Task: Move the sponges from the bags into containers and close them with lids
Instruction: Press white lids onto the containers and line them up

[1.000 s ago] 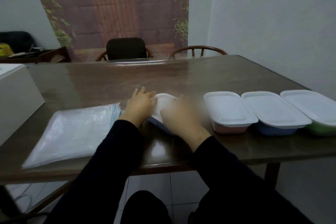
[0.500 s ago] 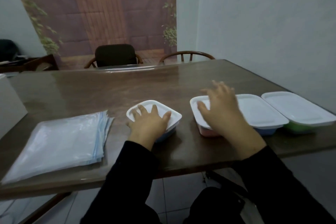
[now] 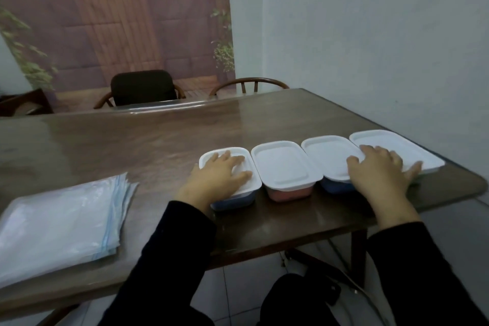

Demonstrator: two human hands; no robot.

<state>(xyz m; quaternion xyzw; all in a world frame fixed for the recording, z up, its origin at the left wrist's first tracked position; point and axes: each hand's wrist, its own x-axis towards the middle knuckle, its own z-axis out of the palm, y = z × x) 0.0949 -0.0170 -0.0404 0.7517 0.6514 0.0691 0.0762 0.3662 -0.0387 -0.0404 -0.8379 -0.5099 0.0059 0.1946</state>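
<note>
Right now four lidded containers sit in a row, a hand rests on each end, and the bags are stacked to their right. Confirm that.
Not quite. The head view shows the stack of bags to the left of the containers, not the right. The rest holds: four lidded containers, left hand and right hand resting at the row's ends.

A dark brown glossy tabletop [image 3: 137, 140] fills the middle of the view; behind its far edge stands a chair with a black padded back [image 3: 143, 86]; beside that, nearer the far right corner, a wooden chair with a curved back [image 3: 250, 85]; a mural of brick and wood with green vines [image 3: 113, 16] covers the back wall; a plain pale wall [image 3: 370, 34] runs along the right edge; pale floor tiles [image 3: 238, 286] show under the near edge.
</note>
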